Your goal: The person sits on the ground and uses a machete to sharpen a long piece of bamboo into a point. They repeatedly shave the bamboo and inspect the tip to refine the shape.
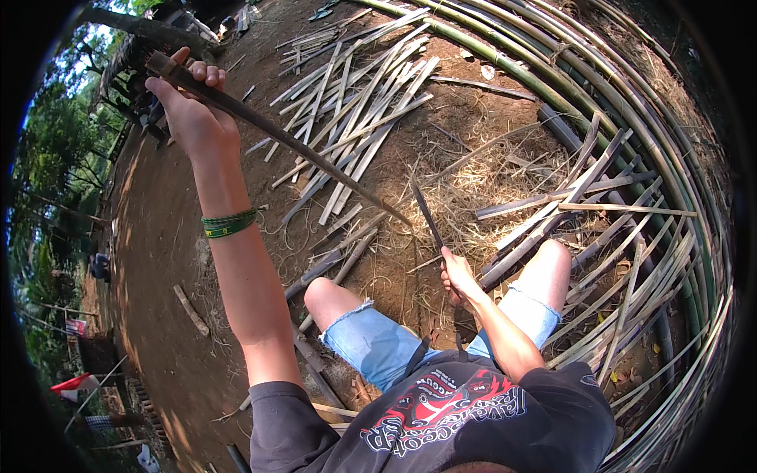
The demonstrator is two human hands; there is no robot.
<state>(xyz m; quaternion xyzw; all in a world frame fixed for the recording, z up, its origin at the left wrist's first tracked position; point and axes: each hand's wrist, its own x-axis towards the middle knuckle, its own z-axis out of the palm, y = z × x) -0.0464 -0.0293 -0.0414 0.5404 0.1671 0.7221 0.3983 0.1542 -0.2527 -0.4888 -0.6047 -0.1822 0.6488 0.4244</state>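
Raised at the upper left, my left hand [197, 110] wraps its fingers round one end of a long dark bamboo strip [292, 143]. The strip slants down to the right, and its far end is near the ground in front of my knees. My right hand [460, 276], low between my knees, is closed round the handle of a long knife [426, 211]. Its dark, narrow blade points up and away from me, a little right of the strip's lower end. Most of the handle is hidden by my fingers.
Pale split bamboo strips [371, 102] lie piled on the dirt ahead. Curled shavings [473, 185] cover the ground beyond the knife. More strips [623, 296] are heaped at my right, beside long green bamboo poles [631, 94]. A short stick [191, 309] lies on the left.
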